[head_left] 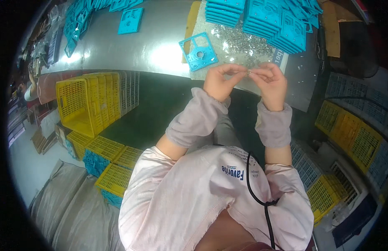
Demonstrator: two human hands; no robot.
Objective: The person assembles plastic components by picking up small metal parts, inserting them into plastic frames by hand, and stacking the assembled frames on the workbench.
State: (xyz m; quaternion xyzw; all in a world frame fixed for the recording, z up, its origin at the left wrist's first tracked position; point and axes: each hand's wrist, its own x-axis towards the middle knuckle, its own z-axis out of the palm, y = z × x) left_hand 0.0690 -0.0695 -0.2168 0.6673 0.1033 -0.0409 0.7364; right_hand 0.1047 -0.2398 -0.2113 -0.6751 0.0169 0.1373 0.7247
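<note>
l. hand [219,83] and r. hand [270,85]: thumb and fingertips of both pinched tog. on a small metal part [248,72], held over the near portion of the surface [102,50]. single blue frame [206,57] lies near l. hand, partly on the grey mat [196,74]. loose metal pcs. [244,42] spread on mat beyond hands; blue frame stacks [260,29] stand behind pcs., approx. in rows.

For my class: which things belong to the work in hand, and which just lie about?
Probably in use:
tiny piece, pinched by left hand and right hand
heap of small metal parts
nearest blue frame
blue frame stacks

Probably just lying about:
nested yellow crates
grey sheeting
</note>
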